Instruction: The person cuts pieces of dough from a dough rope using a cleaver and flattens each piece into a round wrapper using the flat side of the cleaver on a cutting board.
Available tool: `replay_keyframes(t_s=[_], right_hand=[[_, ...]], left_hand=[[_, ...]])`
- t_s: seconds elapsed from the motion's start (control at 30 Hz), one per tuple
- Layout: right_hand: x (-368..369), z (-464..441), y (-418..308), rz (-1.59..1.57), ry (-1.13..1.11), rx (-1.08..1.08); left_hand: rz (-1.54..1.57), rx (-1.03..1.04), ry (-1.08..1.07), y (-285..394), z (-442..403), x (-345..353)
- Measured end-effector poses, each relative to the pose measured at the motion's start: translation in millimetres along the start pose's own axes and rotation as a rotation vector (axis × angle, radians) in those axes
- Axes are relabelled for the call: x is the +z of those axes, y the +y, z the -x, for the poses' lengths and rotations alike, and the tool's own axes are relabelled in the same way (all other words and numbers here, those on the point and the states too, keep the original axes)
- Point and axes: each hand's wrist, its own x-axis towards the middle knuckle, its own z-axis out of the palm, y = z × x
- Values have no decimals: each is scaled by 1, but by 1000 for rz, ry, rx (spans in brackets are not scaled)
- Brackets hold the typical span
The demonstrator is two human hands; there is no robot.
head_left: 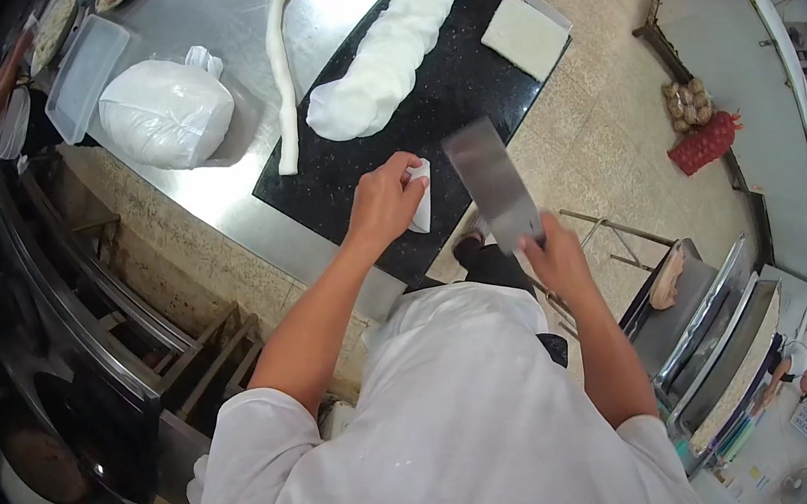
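My right hand (555,254) grips the handle of a cleaver (493,181), its broad blade raised beside the black board and slightly smeared by motion. At the board's near edge, my left hand (387,199) is closed, fingers and thumb on a flat white piece (424,207) whose kind I cannot make out. On the black board (316,197) lies a long row of overlapping, soft white dough rounds (386,53). Left of it curves a thin dough rope (279,76), partly on the steel table. A square white slab (526,37) rests at the board's right corner.
A tied plastic bag with white contents (167,115) and a clear plastic tub (88,77) stand on the steel table (222,7). Another person's arm (1,90) shows at far left. A red net bag (706,143) lies on the floor; trays (712,345) stand at right.
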Motion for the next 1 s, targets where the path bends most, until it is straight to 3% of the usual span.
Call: replay_keyframes(t_s=[0.1, 0.17, 0.2, 0.27, 0.33, 0.4, 0.47, 0.57, 0.63, 0.73, 0.83, 0.87, 0.9, 1.0], right_hand=[[11, -50, -39, -95, -32, -33], [37, -69, -41, -60, -141, -211], [44, -70, -37, -70, -159, -229], [45, -61, -24, -105, -290, -299], [28, -54, -19, -59, -384, -302], [12, -59, -8, -9, -467, -300], [-1, -67, 11, -86, -511, -265], [-19, -84, 42, -135, -485, -183], [-45, -97, 44, -160, -396, -248], [-84, -123, 38, -285, -177, -257], [-90, -172, 41, -503, -104, -211], [-80, -192, 38, -764, -46, -179], [-71, -208, 33, -1023, 14, -140], [-58, -227, 19, -1110, 29, 350]], left_hand=[[29, 0, 97, -1, 13, 6], [64, 126, 138, 4, 18, 3], [49, 109, 153, 7, 24, 0], [327, -62, 105, 14, 35, -7], [399, -61, 150, 12, 33, -14], [639, -50, 363, 15, 27, -25], [625, -121, 518, 13, 5, -40], [579, -237, 619, -4, -28, -60], [77, -312, 681, -22, -37, -64], [-72, -339, 794, -15, -23, -68], [-295, -323, 818, -15, -5, -66], [-367, -318, 832, -25, -1, -63], [-398, -231, 828, -48, 2, -61], [-374, -187, 865, -62, 10, -59]])
